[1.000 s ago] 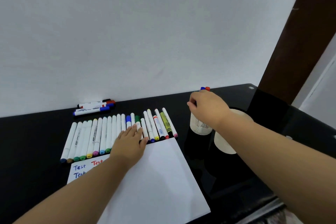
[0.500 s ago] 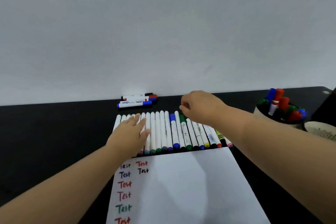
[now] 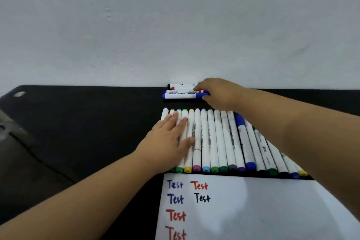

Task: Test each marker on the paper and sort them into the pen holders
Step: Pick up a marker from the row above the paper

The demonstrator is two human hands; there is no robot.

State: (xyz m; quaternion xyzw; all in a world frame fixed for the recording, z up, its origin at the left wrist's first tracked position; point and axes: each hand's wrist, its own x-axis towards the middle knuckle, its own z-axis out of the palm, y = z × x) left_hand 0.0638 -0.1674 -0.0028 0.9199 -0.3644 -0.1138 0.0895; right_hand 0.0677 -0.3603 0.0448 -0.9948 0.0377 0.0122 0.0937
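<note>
A row of several white markers (image 3: 220,138) with coloured caps lies side by side on the black table (image 3: 97,122). My left hand (image 3: 167,142) rests flat on the left end of that row, fingers straight. Behind the row, against the wall, lie a black whiteboard marker (image 3: 181,85), a red one (image 3: 183,90) and a blue one (image 3: 181,95). My right hand (image 3: 220,93) reaches over the row and pinches the cap end of the blue whiteboard marker, which still lies on the table. The white paper (image 3: 253,210) in front carries several "Test" words in blue, red and black.
The white wall (image 3: 175,25) rises directly behind the whiteboard markers. A round metal grommet (image 3: 19,94) sits at the table's far left corner. No pen holder is in view.
The view has swung left, so the pen holders have left the frame. My right hand moved from the marker row back to the whiteboard markers at the wall. My left hand stayed on the row.
</note>
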